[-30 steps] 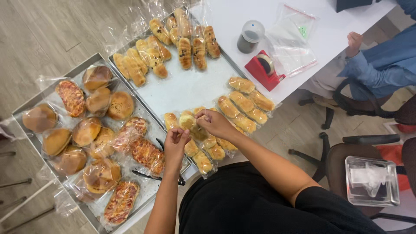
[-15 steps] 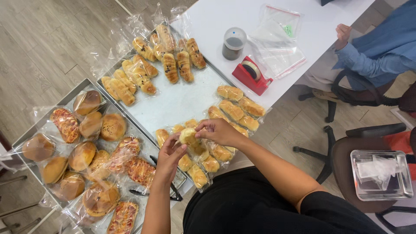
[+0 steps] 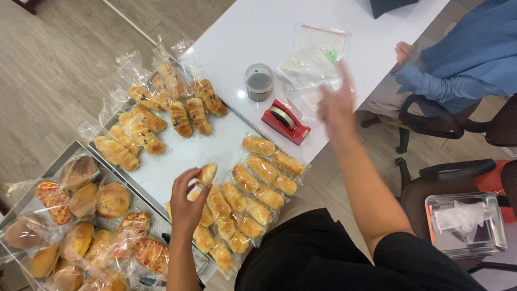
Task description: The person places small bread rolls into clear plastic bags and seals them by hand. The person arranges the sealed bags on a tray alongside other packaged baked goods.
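Left grip: left hand point(image 3: 187, 206) pinches a bun point(image 3: 207, 173) between thumb and fingertips; bun lifted just above the tray.
Bun: small, oblong, golden, unwrapped; held over the near end of the tray point(image 3: 172, 161), beside the wrapped rolls.
Right grip: right hand point(image 3: 335, 102) raised over the counter edge, fingers spread apart, holding nothing; motion-blurred.
Nearest to right hand: clear bags point(image 3: 312, 59) on the counter, just beyond the fingers; red tape dispenser point(image 3: 285, 122) just to its left.
Cup: small clear cup point(image 3: 259, 82) with dark contents, near the dispenser.
Wrapped rolls: rows point(image 3: 253, 188) of bagged oblong rolls at the near end of the tray, some overhanging its edge.
Far rolls: bagged rolls point(image 3: 161, 116) with dark stripes, at the far end of the tray.
Second tray: metal tray point(image 3: 48, 171) at left, holding bagged round buns point(image 3: 112, 199).
Counter: white counter point(image 3: 258, 32), carrying bags, cup, dispenser.
Other person: seated at right, blue sleeve point(image 3: 458, 64), a hand point(image 3: 403, 52) at the counter edge.
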